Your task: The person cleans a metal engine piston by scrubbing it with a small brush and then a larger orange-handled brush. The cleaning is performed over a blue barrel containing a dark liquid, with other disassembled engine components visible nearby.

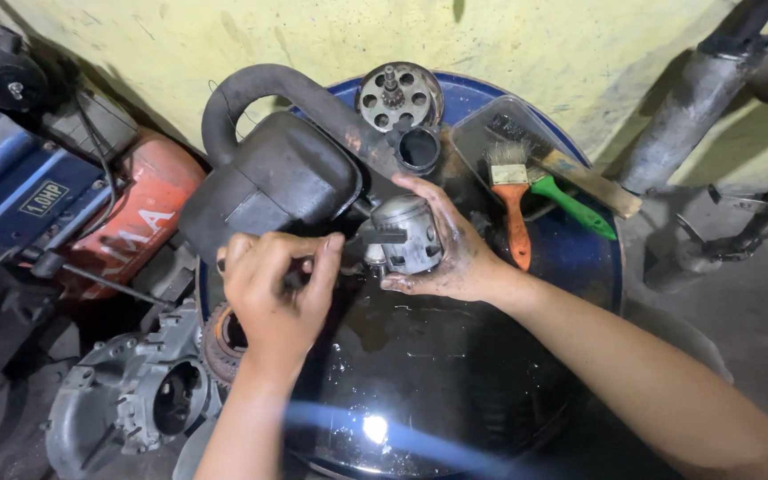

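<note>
Far left of the frame there's a grey cast-metal engine casing (135, 400) on the floor. Moving right, the left hand (277, 289) sits mid-frame, fingers pinched together on something small and dark I can't make out, right up against the silver metal piston (404, 233). The right hand (451, 244) is wrapped around that piston, holding it above the oily blue drum top (593, 258). Upper right, an orange-handled brush (513, 209) and a green-handled brush (571, 203) lie in a clear tray. Piston looks fairly clean already; both hands are greasy.
</note>
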